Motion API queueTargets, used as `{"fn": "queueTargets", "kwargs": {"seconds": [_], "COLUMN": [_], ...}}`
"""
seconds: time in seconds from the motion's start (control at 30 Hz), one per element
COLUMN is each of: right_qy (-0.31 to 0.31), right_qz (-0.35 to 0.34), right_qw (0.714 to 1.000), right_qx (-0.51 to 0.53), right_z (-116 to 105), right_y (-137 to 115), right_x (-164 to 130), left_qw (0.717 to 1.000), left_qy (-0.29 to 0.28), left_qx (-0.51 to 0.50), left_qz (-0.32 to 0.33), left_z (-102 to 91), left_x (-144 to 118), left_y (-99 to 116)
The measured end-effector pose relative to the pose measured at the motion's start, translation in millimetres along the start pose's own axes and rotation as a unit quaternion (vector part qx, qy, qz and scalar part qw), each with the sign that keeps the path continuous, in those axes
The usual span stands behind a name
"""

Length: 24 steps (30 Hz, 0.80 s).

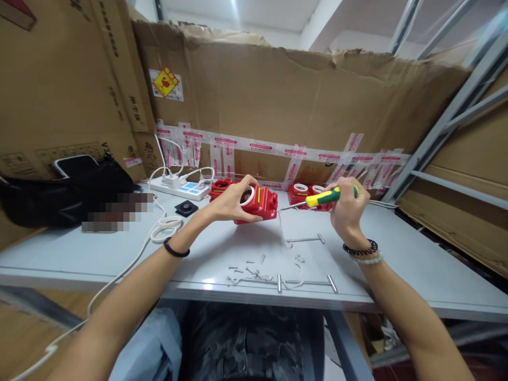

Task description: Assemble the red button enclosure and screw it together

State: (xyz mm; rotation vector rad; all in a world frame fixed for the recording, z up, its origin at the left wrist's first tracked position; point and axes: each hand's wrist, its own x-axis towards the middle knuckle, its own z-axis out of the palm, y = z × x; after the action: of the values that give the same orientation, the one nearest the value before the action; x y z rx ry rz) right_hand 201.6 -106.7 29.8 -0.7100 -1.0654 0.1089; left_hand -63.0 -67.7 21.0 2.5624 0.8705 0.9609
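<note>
red housing held, screwdriver at its side

left hand [232, 201] grips the red housing [260, 203] just above the desk [416, 264]. right hand [347, 206] is clenched on a yellow-green screwdriver [323, 197], tip at the housing's right side. loose screws [250, 271] and metal pins [305, 239] lie on the desk nearer the person.

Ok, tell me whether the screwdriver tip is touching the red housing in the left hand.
Cannot tell. In the head view the screwdriver tip reaches the red housing edge, but it is too small to show contact or gap.
</note>
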Motion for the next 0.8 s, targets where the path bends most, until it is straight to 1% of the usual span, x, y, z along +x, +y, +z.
{"fn": "queueTargets", "kwargs": {"seconds": [0.17, 0.3, 0.47, 0.63, 0.8], "right_qy": [-0.004, -0.003, -0.013, -0.013, -0.009], "right_qz": [0.005, 0.005, 0.001, -0.021, -0.063], "right_qw": [1.0, 1.0, 1.0, 0.999, 0.997], "right_qx": [0.002, 0.008, -0.01, -0.037, -0.054], "right_z": [-0.3, -0.1, -0.7, -0.7, 5.3], "right_y": [-3.1, -3.5, -2.9, -3.1, -16.7], "right_x": [1.2, 1.7, -0.2, -3.5, -11.5], "left_qw": [1.0, 1.0, 1.0, 1.0, 1.0], "left_qy": [-0.002, -0.001, -0.005, -0.008, -0.003], "left_qx": [-0.004, -0.004, -0.009, -0.019, -0.025], "left_qz": [0.008, 0.007, 0.002, -0.002, 0.003], "left_z": [3.0, 1.8, 1.5, 2.6, 2.7], "left_x": [-0.2, -0.6, -1.1, -0.7, -0.7], "left_y": [-0.4, 0.2, 1.7, 2.1, 1.3]}}
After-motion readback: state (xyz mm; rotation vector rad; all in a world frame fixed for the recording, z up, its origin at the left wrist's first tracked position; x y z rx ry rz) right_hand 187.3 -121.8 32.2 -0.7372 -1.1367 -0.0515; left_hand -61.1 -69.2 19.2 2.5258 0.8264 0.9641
